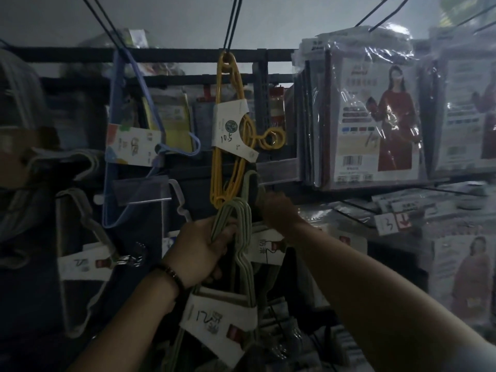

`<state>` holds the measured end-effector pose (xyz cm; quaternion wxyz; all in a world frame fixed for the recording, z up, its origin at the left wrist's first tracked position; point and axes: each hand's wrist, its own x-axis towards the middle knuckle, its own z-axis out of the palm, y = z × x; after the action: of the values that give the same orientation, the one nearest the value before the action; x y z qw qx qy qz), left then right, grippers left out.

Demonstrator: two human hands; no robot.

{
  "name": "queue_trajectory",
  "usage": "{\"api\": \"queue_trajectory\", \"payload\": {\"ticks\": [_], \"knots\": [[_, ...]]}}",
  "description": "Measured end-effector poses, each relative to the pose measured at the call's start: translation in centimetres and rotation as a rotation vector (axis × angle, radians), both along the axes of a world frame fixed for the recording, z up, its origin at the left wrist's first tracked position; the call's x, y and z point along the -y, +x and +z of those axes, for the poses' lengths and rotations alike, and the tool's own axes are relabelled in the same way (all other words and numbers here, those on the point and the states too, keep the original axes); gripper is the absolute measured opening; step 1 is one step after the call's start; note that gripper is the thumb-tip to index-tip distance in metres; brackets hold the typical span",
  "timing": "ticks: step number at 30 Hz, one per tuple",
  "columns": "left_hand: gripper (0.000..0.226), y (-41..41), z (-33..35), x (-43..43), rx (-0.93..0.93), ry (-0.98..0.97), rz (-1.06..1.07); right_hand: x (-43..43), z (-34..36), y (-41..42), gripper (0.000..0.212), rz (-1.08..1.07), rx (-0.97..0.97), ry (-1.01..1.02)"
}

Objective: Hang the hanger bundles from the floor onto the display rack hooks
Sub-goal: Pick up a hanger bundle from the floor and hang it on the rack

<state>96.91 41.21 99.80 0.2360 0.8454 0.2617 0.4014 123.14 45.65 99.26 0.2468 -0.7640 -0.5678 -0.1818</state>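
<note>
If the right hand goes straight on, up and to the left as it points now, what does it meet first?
Probably the pale green curved hook just ahead of the right hand; beyond it hangs the yellow plastic hanger bundle. The picture is dim, so depth is unsure.

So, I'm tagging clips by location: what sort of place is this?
Likely a household-goods shop: a yellow plastic hanger bundle with a handwritten price sleeve and plastic-wrapped garment packs with barcodes.

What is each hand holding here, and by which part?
The left hand grips the pale green hanger bundle by the necks just below its hooks. The right hand reaches behind it; its grip cannot be told.
</note>
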Motion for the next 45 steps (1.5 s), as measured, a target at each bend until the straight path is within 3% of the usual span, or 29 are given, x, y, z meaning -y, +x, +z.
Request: {"api": "queue_trajectory", "payload": {"ticks": [3, 10, 15, 18, 20, 22, 24, 26, 31, 37, 45], "knots": [[0.021, -0.5, -0.2, -0.1, -0.001, -0.078, -0.002, -1.2, -0.4, 0.6, 0.031, 0.048, 0.068, -0.002], [0.027, 1.1, -1.0, -1.6, 0.061, 0.009, -0.043, 5.3, 2.2, -2.0, 0.046, 0.071, -0.302, 0.036], [0.033, 3.5, -1.4, -3.5, 0.189, 0.072, -0.055, 12.7, 0.4, -5.1, 0.038, 0.373, -0.460, 0.199], [0.034, 4.8, -1.2, -3.3, 0.241, 0.073, -0.010, 15.2, -1.2, -6.8, 0.017, 0.372, -0.245, 0.088], [0.040, 5.8, -1.0, -2.8, 0.235, 0.039, 0.041, 15.1, -2.6, -7.0, 0.014, 0.241, -0.036, 0.076], [0.043, 6.6, -1.2, -2.7, 0.181, 0.007, 0.035, 14.8, -3.5, -7.0, 0.012, 0.170, 0.029, 0.098], [0.035, 7.1, -1.6, -2.7, 0.171, -0.027, -0.016, 14.7, -4.0, -6.4, 0.013, 0.110, 0.035, 0.106], [0.047, 7.1, -2.3, -2.3, 0.185, -0.028, -0.070, 14.9, -4.0, -5.7, 0.019, 0.051, 0.012, 0.115], [0.074, 5.7, -4.9, -0.6, 0.110, 0.333, -0.097, 15.0, -4.4, -5.0, 0.023, 0.064, 0.058, 0.256], [0.082, 5.5, -3.5, -1.4, 0.076, 0.548, -0.153, 14.9, -4.2, -4.5, 0.042, 0.037, 0.074, 0.385], [0.085, 5.7, -3.0, -2.9, -0.003, 0.554, -0.121, 11.6, -4.7, -3.2, 0.016, 0.096, -0.001, 0.426]]}}
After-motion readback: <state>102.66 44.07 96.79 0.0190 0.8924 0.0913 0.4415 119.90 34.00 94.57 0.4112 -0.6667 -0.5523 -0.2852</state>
